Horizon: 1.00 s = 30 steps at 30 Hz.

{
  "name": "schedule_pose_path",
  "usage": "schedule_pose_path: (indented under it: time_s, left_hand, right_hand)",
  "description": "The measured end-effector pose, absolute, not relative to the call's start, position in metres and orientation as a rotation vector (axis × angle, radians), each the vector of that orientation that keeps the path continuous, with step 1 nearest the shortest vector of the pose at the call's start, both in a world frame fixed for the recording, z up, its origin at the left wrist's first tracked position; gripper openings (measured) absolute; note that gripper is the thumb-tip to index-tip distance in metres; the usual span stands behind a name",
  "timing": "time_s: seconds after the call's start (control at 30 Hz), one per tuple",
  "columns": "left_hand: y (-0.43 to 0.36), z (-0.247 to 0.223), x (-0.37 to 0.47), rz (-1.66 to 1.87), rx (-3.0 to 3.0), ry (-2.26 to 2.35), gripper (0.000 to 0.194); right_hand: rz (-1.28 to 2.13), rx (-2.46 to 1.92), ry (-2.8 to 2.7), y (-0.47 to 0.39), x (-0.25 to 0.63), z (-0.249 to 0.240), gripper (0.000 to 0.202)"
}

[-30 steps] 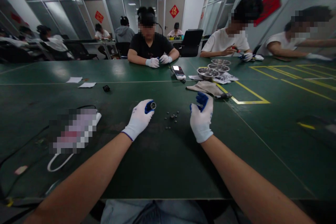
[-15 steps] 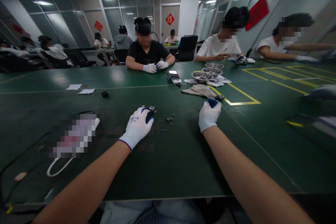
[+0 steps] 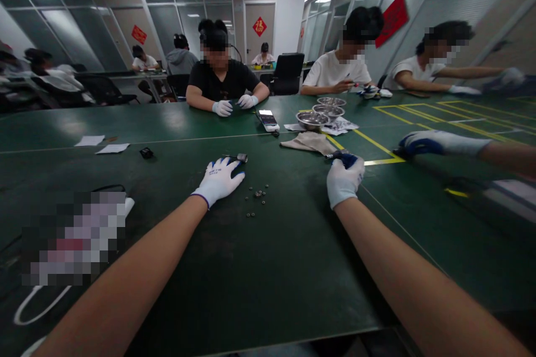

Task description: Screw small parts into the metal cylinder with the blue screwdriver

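Take the loose nuts (image 3: 258, 193) on the green surface (image 3: 268, 273) as the middle of the dial. At ten o'clock from them, the left hand (image 3: 220, 178), gloved in white with blue showing at the fingers, lies palm down; its grip is released, the fingers splayed and the thumb well out to the side. A short metal tube (image 3: 242, 158) sits at eleven o'clock, just beyond the fingertips (whether they touch it, I cannot tell).

Between two and three o'clock is the right hand (image 3: 347, 178), gloved to match, its fingers bent at a dark tool (image 3: 334, 154). One end of the tool shows past the hand toward ten o'clock; the rest is hidden, so I cannot tell whether this grip is clenched on it.

Just beyond the tool, between one and two o'clock, a beige cloth (image 3: 309, 143) lies crumpled. Three steel bowls (image 3: 312, 119) stand close together at one o'clock, and a phone (image 3: 268, 117) lies near twelve. Yellow tape (image 3: 379, 162) marks the surface beside the right hand. A co-worker's gloved hand (image 3: 431, 142) reaches in from the right edge, between two and three o'clock, well apart from the person's own. Toward ten o'clock lie a small black piece (image 3: 146, 153) and two white papers (image 3: 113, 148).
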<state>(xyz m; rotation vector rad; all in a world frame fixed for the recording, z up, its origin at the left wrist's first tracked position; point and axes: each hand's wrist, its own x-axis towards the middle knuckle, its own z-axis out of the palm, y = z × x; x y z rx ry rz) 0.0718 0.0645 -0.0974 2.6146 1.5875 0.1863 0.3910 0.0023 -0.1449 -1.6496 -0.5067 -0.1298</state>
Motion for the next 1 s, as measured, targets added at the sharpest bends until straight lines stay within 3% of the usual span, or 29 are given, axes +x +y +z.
schedule_pose_path:
  time_s: [0.23,0.47,0.7,1.0]
  left_hand:
    - [0.126,-0.098,0.101,0.202,2.539,1.635,0.064]
    - [0.133,-0.102,0.1,0.371,2.519,1.586,0.057]
    - [0.101,-0.107,0.078,0.542,2.467,1.496,0.048]
    - [0.056,-0.102,0.063,0.694,2.351,1.404,0.041]
  right_hand:
    - [-0.147,-1.804,-0.553,-0.006,0.425,-0.139,0.027]
    - [-0.368,-2.144,-0.952,-0.001,0.428,-0.127,0.067]
    - [-0.231,-2.509,-1.077,0.016,0.434,-0.121,0.074]
    - [-0.171,-2.003,-1.217,-0.01,0.409,-0.12,0.062]
